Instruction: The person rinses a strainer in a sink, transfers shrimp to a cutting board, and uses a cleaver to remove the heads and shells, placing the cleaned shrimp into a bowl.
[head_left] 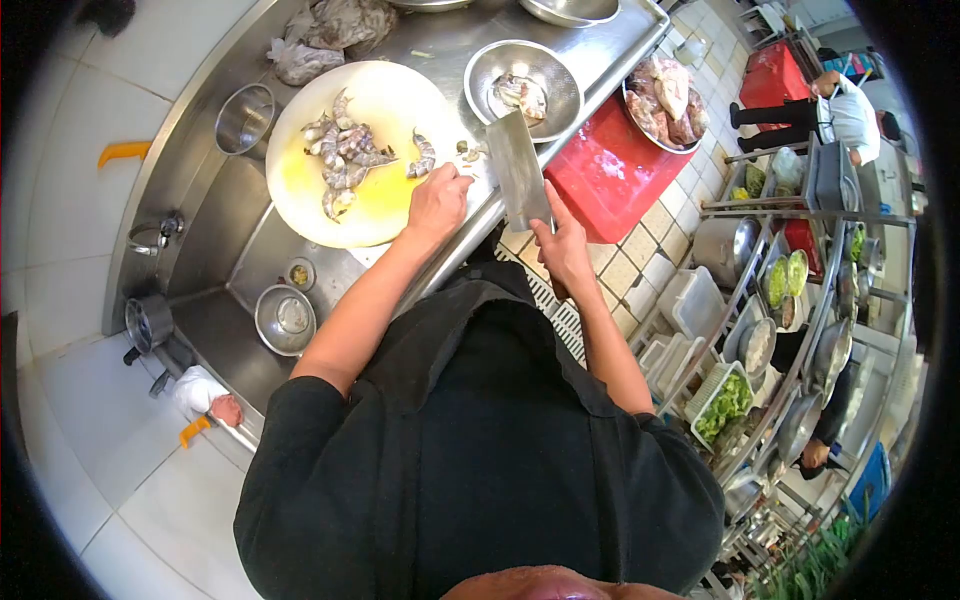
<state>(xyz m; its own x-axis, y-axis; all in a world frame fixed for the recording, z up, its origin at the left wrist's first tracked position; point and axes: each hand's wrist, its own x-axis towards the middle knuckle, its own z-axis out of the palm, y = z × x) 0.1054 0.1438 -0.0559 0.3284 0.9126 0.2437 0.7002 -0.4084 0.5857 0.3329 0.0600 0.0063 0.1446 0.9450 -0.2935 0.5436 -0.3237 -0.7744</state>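
My right hand (565,248) grips the handle of a cleaver (517,170), its broad blade raised past the counter's front edge. At the near right side of a round cutting board (300,205), my left hand (438,208) has its fingers curled in. Whether anything is inside them is hidden. One shrimp (422,156) lies just beyond that hand. A pile of shrimp (345,148) rests in the middle of the yellow-stained board. Small scraps (467,151) sit by the board's right edge. A metal bowl (497,70) behind the blade contains some shrimp pieces.
A sink (225,320) with a metal strainer (285,318) is at left. A metal cup (245,119) and plastic bags (335,28) lie behind. On the right are a red container lid (610,165), a basin of raw meat (665,100), shelving (735,310) and another person (850,120).
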